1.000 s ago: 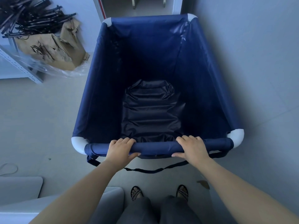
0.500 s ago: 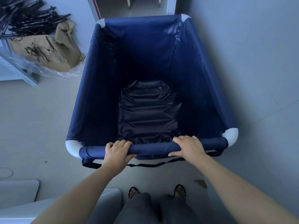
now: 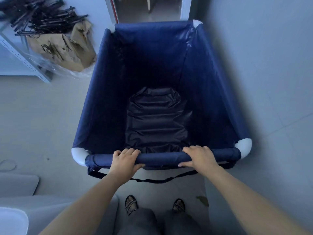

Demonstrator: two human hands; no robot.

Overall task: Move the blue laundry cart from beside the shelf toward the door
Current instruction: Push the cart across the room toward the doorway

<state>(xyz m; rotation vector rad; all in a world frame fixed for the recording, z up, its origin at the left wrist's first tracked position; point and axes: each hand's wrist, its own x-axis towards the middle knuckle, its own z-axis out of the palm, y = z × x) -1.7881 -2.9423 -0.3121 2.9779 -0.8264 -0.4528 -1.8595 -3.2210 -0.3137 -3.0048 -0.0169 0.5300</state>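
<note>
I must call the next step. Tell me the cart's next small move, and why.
Probably push it straight ahead, gently. The left hand and right hand grip the near rail of the blue cart, its far end faces the doorway, and the wall runs close along its right side.

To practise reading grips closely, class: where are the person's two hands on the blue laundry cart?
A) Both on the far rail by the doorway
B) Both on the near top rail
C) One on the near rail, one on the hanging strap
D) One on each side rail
B: the left hand and right hand both wrap the near top rail of the blue laundry cart; the strap hangs untouched below.
</note>
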